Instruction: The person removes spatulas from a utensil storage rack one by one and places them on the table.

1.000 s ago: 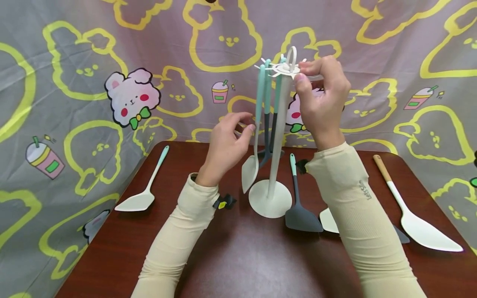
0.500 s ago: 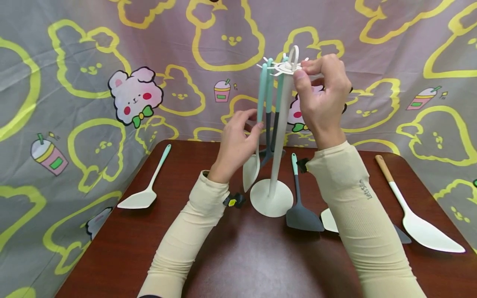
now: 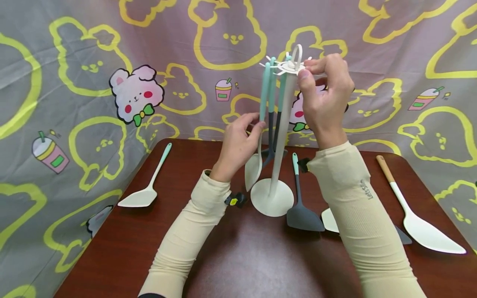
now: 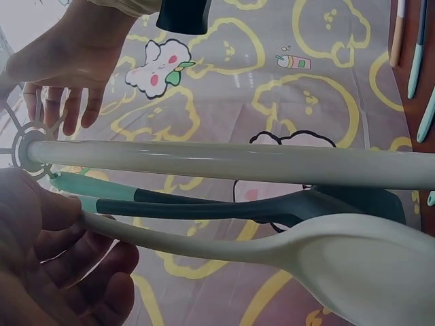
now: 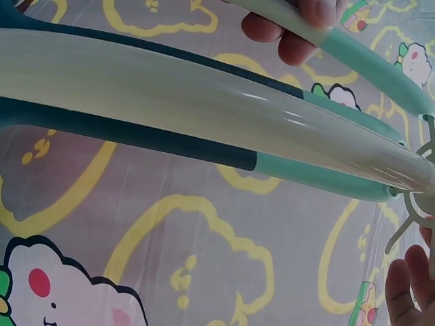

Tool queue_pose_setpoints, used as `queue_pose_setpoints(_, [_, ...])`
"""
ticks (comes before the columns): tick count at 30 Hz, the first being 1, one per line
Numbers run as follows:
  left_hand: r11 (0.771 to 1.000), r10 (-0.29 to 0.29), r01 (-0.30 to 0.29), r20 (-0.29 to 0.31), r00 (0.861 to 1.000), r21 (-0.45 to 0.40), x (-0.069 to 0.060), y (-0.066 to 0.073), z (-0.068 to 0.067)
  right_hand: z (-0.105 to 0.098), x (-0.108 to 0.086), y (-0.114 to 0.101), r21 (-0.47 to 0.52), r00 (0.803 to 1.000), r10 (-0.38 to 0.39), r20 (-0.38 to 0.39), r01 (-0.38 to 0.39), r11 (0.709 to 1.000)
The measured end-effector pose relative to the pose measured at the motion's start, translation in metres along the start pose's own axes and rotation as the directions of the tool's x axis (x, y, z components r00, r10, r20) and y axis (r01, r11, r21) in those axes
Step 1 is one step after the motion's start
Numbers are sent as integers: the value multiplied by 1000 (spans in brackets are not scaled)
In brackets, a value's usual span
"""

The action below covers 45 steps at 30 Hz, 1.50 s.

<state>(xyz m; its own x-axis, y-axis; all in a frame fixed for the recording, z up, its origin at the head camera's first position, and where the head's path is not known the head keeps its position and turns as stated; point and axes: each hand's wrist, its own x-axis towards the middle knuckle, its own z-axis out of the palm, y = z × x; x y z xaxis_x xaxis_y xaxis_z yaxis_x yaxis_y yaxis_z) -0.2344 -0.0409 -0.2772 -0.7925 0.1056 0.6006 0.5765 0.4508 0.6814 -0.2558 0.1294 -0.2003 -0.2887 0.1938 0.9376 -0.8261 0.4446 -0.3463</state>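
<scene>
A white utensil stand point(image 3: 282, 136) rises from a round base, with a spoked hook ring and a loop at its top. My right hand point(image 3: 328, 97) pinches the edge of that ring between thumb and fingers. From one hook hangs a white spoon point(image 3: 253, 169) with a mint handle; my left hand point(image 3: 238, 142) pinches it just where the mint meets the white shaft. In the left wrist view the spoon's hollow bowl point(image 4: 360, 258) shows beside the pole. Behind it hang dark grey utensils point(image 4: 204, 209) with mint handles, their heads partly hidden.
On the brown table point(image 3: 238, 256), a white turner point(image 3: 143, 196) lies at left. Right of the base lie a grey turner point(image 3: 303, 217) and a wooden-handled white turner point(image 3: 425, 231). More utensils are partly hidden under the right forearm. A patterned curtain point(image 3: 179, 33) surrounds the table.
My left hand has moved slightly right and in on the spoon's handle. The right hand stays at the stand's top. The head view has shifted a little.
</scene>
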Motion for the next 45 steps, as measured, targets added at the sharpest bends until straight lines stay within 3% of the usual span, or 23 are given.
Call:
queue_pose_setpoints(10, [999,-5,5,19,1000,-32,-4,0,0,0,-1,1,9,1000,7,4,-7,1000])
queue_pose_setpoints(17, [998,49,-48,4,999,-39,-5,-2,-3,0,-1,0,13,1000,8,-5,-8,1000])
queue_pose_setpoints(27, [995,93,-92,-18,996,33,-8,0,-6,-2,-1,1,20,1000,10,12,-10,1000])
queue_pose_setpoints(45, [989,132,-128,-54,990,70,-9,1,-7,-1,-1,1,40,1000,21,-13,-20,999])
